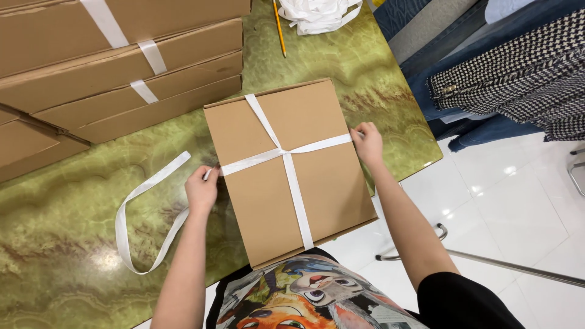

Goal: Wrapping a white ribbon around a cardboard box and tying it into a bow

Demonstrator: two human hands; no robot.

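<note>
A flat brown cardboard box (317,183) lies on the green marbled table (73,244), jutting over the near edge. White ribbon (291,152) crosses on its top. My left hand (201,190) pinches the ribbon at the box's left edge, and a long loose loop of it (131,213) trails left over the table. At the right edge of the box, my right hand (367,143) presses on the ribbon where it wraps over the side.
A stack of ribbon-tied cardboard boxes (116,67) fills the far left. A yellow pencil (279,27) and a heap of white ribbon (317,13) lie at the back. Clothes (512,73) hang at right over the white tiled floor (518,207).
</note>
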